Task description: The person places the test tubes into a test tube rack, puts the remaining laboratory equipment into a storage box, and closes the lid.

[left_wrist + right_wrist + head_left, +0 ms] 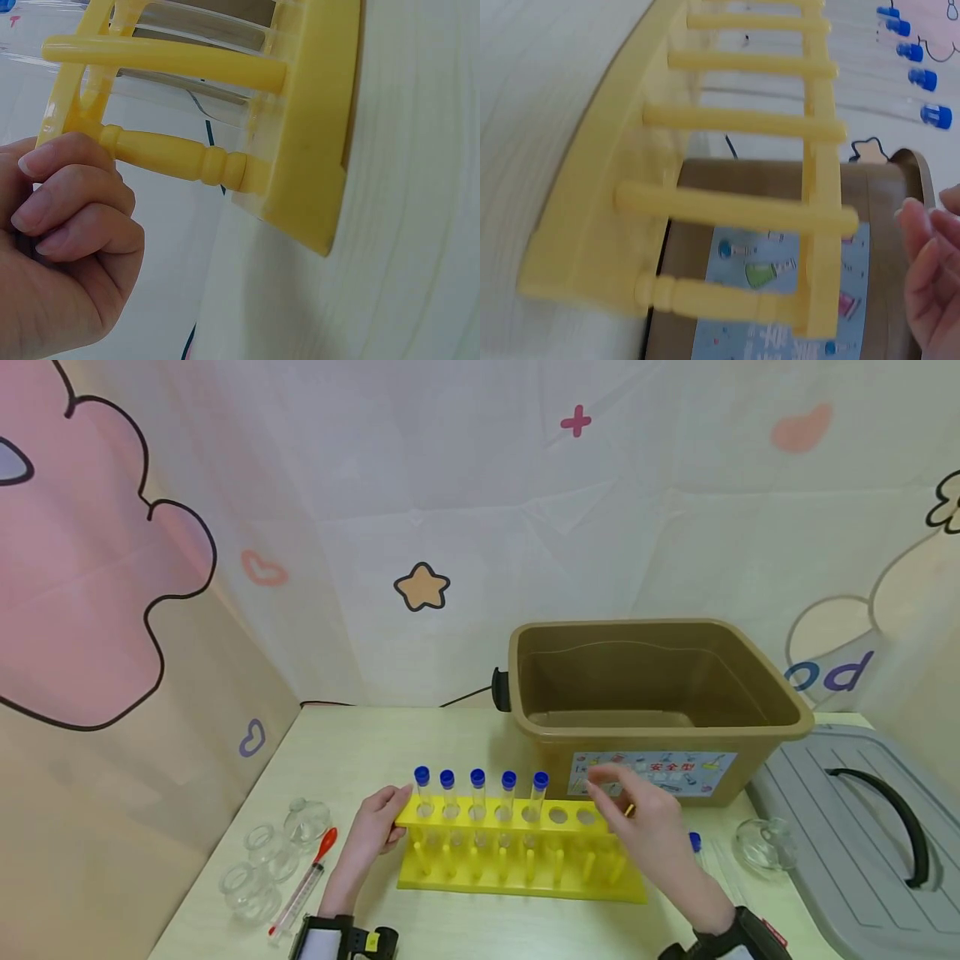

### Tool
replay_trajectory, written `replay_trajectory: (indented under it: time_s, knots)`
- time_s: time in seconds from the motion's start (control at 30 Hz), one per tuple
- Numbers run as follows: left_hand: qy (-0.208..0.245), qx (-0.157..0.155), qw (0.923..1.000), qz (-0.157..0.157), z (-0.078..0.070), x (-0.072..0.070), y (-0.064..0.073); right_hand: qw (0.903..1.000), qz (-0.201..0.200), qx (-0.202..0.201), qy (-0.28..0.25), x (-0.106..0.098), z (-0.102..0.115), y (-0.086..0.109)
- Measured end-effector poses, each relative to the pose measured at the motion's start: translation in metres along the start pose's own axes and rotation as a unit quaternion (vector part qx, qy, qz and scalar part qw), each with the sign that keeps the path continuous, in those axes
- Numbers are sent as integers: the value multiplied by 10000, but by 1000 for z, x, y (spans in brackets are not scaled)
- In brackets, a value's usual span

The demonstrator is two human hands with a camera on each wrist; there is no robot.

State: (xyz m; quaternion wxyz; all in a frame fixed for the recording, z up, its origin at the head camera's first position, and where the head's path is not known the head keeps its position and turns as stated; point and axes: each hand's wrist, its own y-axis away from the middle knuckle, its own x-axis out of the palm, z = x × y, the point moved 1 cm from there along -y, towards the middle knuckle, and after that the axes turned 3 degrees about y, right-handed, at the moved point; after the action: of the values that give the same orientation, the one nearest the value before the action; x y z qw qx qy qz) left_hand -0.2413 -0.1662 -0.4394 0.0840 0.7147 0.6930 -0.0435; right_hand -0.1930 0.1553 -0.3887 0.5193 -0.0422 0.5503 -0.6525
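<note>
A yellow test tube rack [517,881] stands upright on the table. Several clear test tubes with blue caps [477,778] fill its holes from the left end past the middle, and the holes farther right hold none. My left hand [377,824] grips the left end of the rack's top bar; in the left wrist view its fingers [82,176] curl against that corner. Near the right end hovers my right hand [647,822], fingers loosely bent, with nothing visible between them. The right wrist view catches only its fingertips [922,262], apart from the rack.
Behind the rack is a brown bin [540,760], with a grey lid [832,802] to its right. Glass bottles [251,893] and a red-tipped dropper [324,845] lie left. Another blue-capped tube [695,842] and a round glass vessel [763,845] are at right.
</note>
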Motion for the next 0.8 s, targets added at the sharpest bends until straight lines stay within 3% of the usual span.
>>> replay_trajectory:
  time_s: [0.13,0.27,0.37,0.47,0.53,0.6,0.67,0.8]
  knots:
    - [-21,-24,10000,8,0,0,0,9952,268,811,476,-14,-9,1]
    - [-20,-37,10000,6,1,1,0,9757,962,1801,797,-28,-21,4]
    - [-4,0,10000,11,1,1,-1,9418,1886,2594,1007,-37,-31,7]
    - [9,10,10000,38,1,1,0,8944,2834,3203,1311,-46,-41,14]
    - [32,-18,10000,42,1,1,0,8664,3265,3461,1519,-50,-46,20]
    - [26,-36,10000,44,2,1,0,8460,3525,3609,1725,-53,-50,25]
    - [40,-28,10000,40,2,1,0,8342,3646,3678,1896,-55,-53,29]
    - [65,-21,10000,22,2,1,0,8228,3749,3760,2025,-57,-60,36]
